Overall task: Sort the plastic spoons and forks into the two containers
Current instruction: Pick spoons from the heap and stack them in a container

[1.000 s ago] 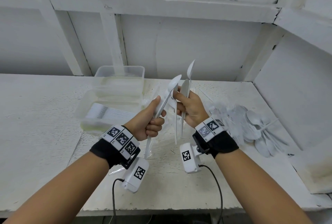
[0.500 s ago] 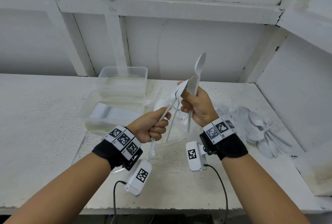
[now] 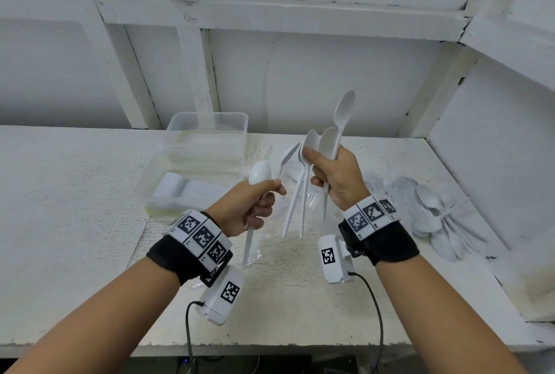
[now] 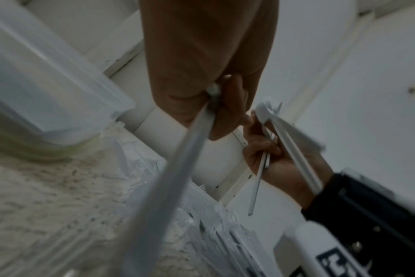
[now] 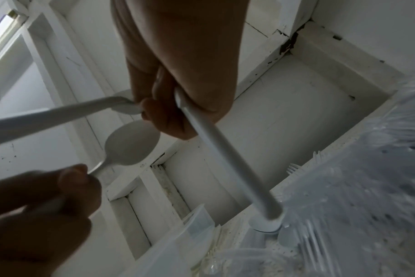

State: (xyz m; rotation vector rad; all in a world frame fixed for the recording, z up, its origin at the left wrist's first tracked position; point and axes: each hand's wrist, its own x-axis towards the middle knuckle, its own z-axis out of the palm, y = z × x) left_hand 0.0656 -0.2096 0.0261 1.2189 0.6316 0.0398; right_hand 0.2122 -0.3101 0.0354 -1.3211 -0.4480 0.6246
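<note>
White wall (image 3: 300, 79) w/ beams behind speckled counter (image 3: 75, 193).

Matt plastic spoons (image 3: 327, 145), translucent containers (image 3: 207, 133)

Head cam sits high, looking forward and down over the rough white tabletop (image 3: 75, 223) toward the white panelled wall (image 3: 315, 79) — both forearms in shot. Each wrist cam is strapped under its wrist, aimed up along the palm, super close and blurry. All three catch the clear plastic containers (image 3: 207, 145) — and each wrist cam sees the opposite hand.
</note>
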